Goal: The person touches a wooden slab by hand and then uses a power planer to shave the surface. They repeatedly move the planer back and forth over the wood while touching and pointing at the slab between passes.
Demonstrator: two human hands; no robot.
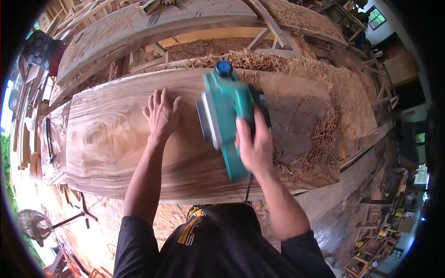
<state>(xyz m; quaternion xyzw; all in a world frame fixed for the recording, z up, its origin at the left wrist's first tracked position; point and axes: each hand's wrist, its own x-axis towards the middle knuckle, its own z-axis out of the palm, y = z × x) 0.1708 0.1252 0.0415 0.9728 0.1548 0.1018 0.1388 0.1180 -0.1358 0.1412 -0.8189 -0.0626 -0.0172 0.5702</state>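
Observation:
A broad wooden slab [111, 162] with wavy dark grain lies in front of me. My left hand [163, 113] rests on its surface, fingers spread and holding nothing. To the right of it, my right hand [255, 146] is wrapped round the handle of a green electric planer [222, 111], slightly blurred. The planer has a blue knob [224, 69] at its far end and sits over the middle of the slab. A dark cord [249, 187] runs from its near end toward my body.
Wood shavings [329, 127] cover the slab's right end and pile up along its far side. Another long slab [162, 23] lies on supports beyond. A standing fan [36, 225] is at lower left. Another person [41, 52] bends over at upper left.

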